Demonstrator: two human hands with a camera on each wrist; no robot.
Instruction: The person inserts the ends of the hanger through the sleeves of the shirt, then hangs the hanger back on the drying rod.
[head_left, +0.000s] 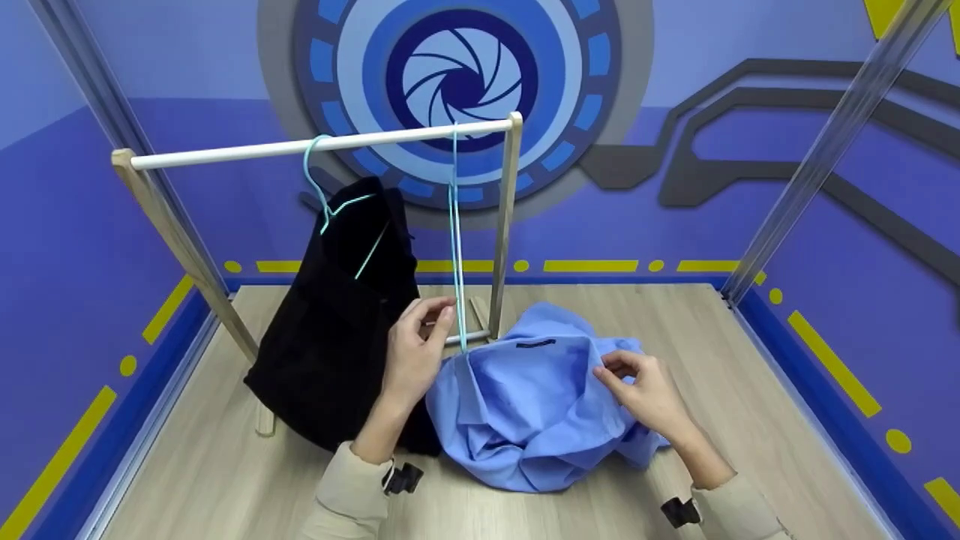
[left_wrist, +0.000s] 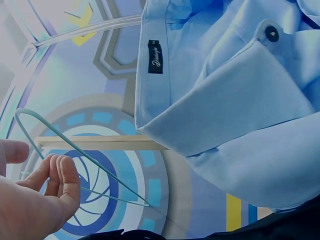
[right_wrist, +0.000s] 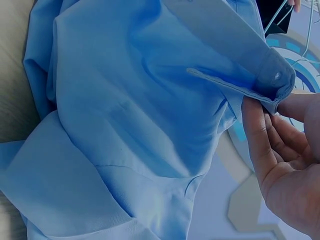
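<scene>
A light blue shirt (head_left: 536, 405) lies bunched on the tabletop, its collar raised and spread. My right hand (head_left: 649, 394) pinches one end of the collar between thumb and fingers, seen closely in the right wrist view beside the collar tip (right_wrist: 277, 77). Beside the shirt's left edge is my left hand (head_left: 416, 349), thumb apart from its bent fingers. Its fingertips are near a mint-green hanger (head_left: 458, 255); whether they touch it I cannot tell. That hanger hangs edge-on from the rail, its lower end at the shirt's collar opening. A dark label (left_wrist: 155, 57) shows inside the collar.
A rack with a white rail (head_left: 240, 154) and wooden posts stands at the back left. On it, a black garment (head_left: 330, 360) hangs from another mint-green hanger (head_left: 315, 176), reaching down to the wooden tabletop (head_left: 750, 420). Blue patterned walls enclose the table.
</scene>
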